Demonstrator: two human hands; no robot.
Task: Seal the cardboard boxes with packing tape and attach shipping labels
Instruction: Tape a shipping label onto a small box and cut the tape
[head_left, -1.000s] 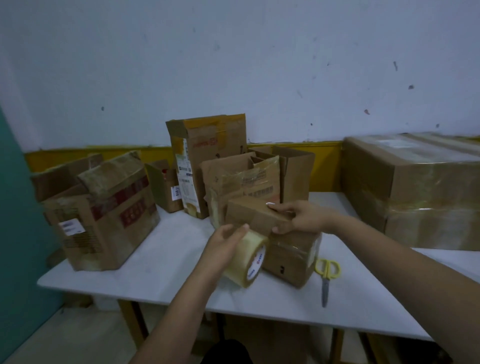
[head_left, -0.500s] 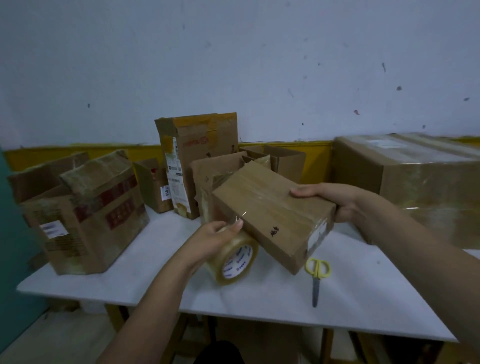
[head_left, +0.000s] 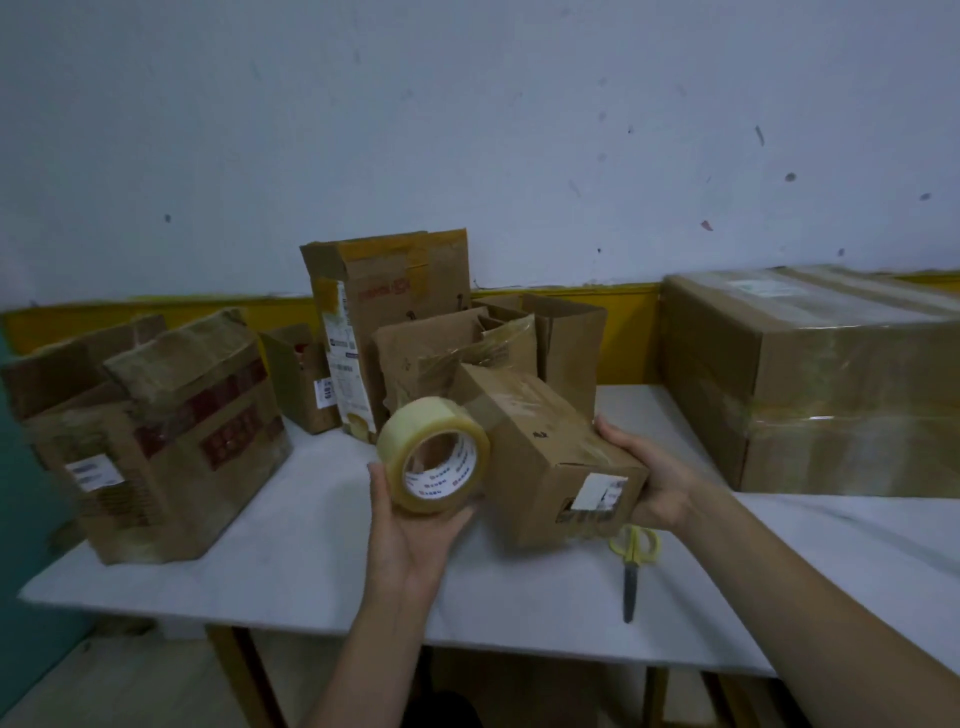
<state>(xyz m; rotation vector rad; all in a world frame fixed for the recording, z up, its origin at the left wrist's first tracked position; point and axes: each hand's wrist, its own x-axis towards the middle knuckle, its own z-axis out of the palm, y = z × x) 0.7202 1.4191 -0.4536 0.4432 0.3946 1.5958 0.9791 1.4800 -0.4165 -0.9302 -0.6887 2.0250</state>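
A small cardboard box (head_left: 540, 452) hangs tilted above the white table (head_left: 291, 561), its near end bearing a torn white label (head_left: 597, 491). My right hand (head_left: 649, 478) grips that box from its right side. A roll of clear packing tape (head_left: 434, 454) sits upright in my left hand (head_left: 410, 530), held from below with fingers curled round its rim. A strip of tape runs from the roll onto the box's top.
Yellow-handled scissors (head_left: 631, 566) lie on the table under the held box. Several worn cardboard boxes (head_left: 156, 441) stand at the left and behind, one tall (head_left: 384, 312). A large taped carton (head_left: 821, 379) fills the right side.
The box has been turned and lifted, so its labelled end now faces me. My left hand has raised the tape roll and turned it upright beside the box.
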